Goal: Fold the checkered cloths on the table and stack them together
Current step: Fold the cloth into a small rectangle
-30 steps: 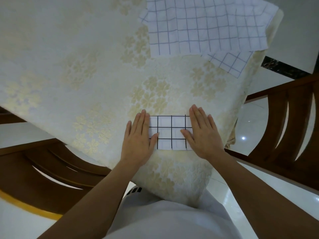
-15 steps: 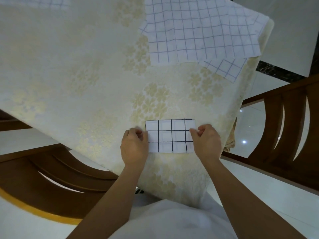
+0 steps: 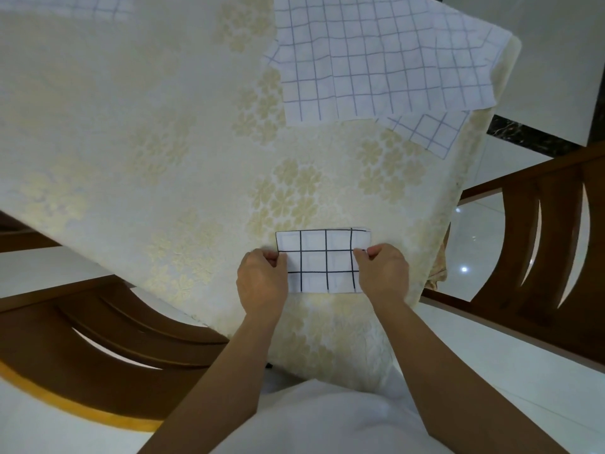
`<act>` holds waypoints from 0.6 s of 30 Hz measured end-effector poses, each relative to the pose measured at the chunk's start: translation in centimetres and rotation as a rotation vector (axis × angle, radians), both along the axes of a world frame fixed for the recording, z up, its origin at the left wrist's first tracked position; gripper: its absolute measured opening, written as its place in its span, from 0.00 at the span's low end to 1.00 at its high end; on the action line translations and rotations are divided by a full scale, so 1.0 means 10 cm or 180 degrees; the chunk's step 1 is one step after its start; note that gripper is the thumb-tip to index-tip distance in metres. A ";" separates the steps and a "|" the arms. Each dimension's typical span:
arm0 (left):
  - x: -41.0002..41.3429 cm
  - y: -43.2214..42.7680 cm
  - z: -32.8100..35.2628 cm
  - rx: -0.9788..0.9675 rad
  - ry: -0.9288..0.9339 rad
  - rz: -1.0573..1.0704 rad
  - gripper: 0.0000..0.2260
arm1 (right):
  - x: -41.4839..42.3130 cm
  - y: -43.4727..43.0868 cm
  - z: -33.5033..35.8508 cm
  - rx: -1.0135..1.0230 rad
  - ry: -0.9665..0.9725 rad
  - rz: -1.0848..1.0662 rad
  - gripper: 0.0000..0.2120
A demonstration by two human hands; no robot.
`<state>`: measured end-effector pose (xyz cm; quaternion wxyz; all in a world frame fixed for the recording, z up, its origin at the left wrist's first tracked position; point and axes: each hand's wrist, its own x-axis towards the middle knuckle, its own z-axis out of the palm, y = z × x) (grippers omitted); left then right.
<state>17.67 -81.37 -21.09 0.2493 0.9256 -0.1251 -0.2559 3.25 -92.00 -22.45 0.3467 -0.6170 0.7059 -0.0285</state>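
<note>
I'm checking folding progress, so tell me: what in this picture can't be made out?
Head view, folded cloth: layer count hidden; only its top face shows.
Head view, its short edges: covered by the left hand and right hand pinching them.
Head view, small blue-checked cloth: mostly under the large blue-checked cloth.
Head view, top-left cloth: cut by the frame edge, blurred.

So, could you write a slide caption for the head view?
Left hand and right hand pinch a folded black-checked cloth; unfolded blue-checked cloths lie beyond.
</note>
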 end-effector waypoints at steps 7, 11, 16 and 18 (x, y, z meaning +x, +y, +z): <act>0.07 -0.05 0.02 0.0072 0.0277 -0.0133 0.04 | 0.03 0.02 -0.03 0.0035 0.0117 0.0270 0.13; 0.05 -0.02 0.08 -0.0139 0.0339 -0.0130 0.06 | 0.01 0.10 0.01 -0.0189 -0.0031 0.0334 0.12; 0.06 0.04 0.14 -0.0504 0.0806 0.0006 0.04 | -0.05 0.11 0.15 0.0022 -0.0645 0.0095 0.11; 0.06 0.07 0.20 -0.0800 0.1070 0.0197 0.05 | -0.09 0.11 0.25 -0.0059 -0.0873 0.0025 0.09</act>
